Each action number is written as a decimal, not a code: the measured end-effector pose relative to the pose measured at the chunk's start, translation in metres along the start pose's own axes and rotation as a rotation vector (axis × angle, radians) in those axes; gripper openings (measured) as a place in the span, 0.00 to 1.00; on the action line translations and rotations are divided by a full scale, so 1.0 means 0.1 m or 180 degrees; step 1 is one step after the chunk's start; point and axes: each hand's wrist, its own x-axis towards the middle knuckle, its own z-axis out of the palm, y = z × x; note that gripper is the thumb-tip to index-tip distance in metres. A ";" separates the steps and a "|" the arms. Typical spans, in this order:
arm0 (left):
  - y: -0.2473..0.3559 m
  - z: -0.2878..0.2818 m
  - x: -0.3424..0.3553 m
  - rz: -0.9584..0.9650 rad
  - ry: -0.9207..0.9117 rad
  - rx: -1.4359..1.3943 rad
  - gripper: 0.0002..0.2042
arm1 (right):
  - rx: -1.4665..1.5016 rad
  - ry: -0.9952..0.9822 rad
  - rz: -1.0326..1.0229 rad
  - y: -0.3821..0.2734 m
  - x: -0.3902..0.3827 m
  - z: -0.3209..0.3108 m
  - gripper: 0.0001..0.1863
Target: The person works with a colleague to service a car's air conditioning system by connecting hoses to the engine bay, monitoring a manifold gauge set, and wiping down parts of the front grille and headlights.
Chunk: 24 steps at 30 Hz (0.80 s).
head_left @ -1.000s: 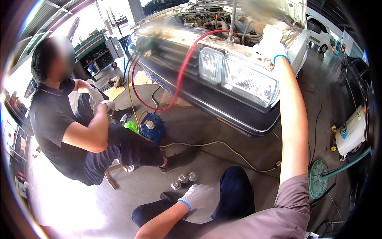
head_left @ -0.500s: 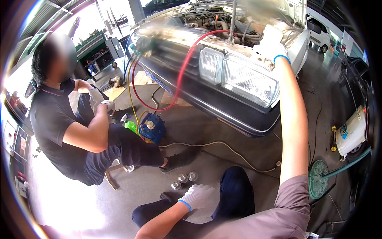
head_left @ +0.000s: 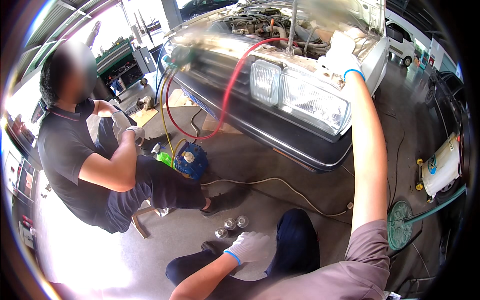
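My left hand (head_left: 248, 248) wears a white glove with a blue cuff; its fingers curl in over my lap, their undersides hidden. Three small metal cans (head_left: 230, 224) stand on the floor just beyond it. My right hand (head_left: 342, 56), gloved alike, is stretched out to the white car's front edge (head_left: 311, 64) above the headlights (head_left: 312, 102); glare hides its fingers. A red hose (head_left: 227, 100) loops over the bumper from a blurred fitting (head_left: 172, 62) with blue and yellow hoses.
A co-worker (head_left: 85, 150) in dark clothes sits at left, gloved hands together. A blue machine (head_left: 195, 162) and green spray bottle (head_left: 162, 158) stand below the car, with a cable (head_left: 272, 179) across the floor. At right are a green hose reel (head_left: 400, 225) and white container (head_left: 440, 165).
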 end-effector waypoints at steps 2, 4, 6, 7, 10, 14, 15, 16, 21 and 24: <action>0.00 0.00 0.00 0.0026 0.0008 0.0010 0.31 | 0.0021 0.0045 0.0011 0.00 -0.01 0.00 0.30; 0.01 -0.02 -0.01 0.0018 -0.0003 0.0015 0.31 | 0.0021 -0.0001 0.0015 -0.02 -0.02 -0.03 0.30; 0.01 -0.02 -0.02 0.0004 -0.0012 0.0020 0.31 | 0.0025 -0.0047 0.0014 -0.05 -0.04 -0.04 0.30; 0.01 -0.02 -0.02 -0.0002 -0.0012 0.0012 0.31 | 0.0028 -0.0040 0.0023 -0.06 -0.05 -0.05 0.30; 0.02 -0.03 -0.02 -0.0020 -0.0022 -0.0001 0.30 | 0.0037 -0.0062 0.0022 -0.08 -0.08 -0.09 0.30; 0.02 -0.02 -0.01 -0.0042 -0.0038 -0.0007 0.30 | 0.0055 -0.0060 -0.0016 -0.05 -0.03 -0.04 0.30; 0.02 -0.02 0.01 -0.0001 -0.0045 -0.0007 0.30 | 0.0026 -0.0055 0.0013 -0.01 -0.03 -0.05 0.30; 0.02 -0.02 0.00 -0.0006 -0.0047 -0.0017 0.31 | 0.0015 -0.0057 -0.0003 -0.02 -0.02 -0.04 0.30; 0.02 -0.04 -0.01 -0.0004 -0.0063 -0.0026 0.31 | 0.0046 -0.0067 -0.0009 -0.05 -0.04 -0.06 0.31; 0.03 -0.05 0.00 -0.0048 -0.0096 -0.0015 0.30 | -0.0017 -0.0033 -0.0013 -0.05 -0.02 -0.05 0.31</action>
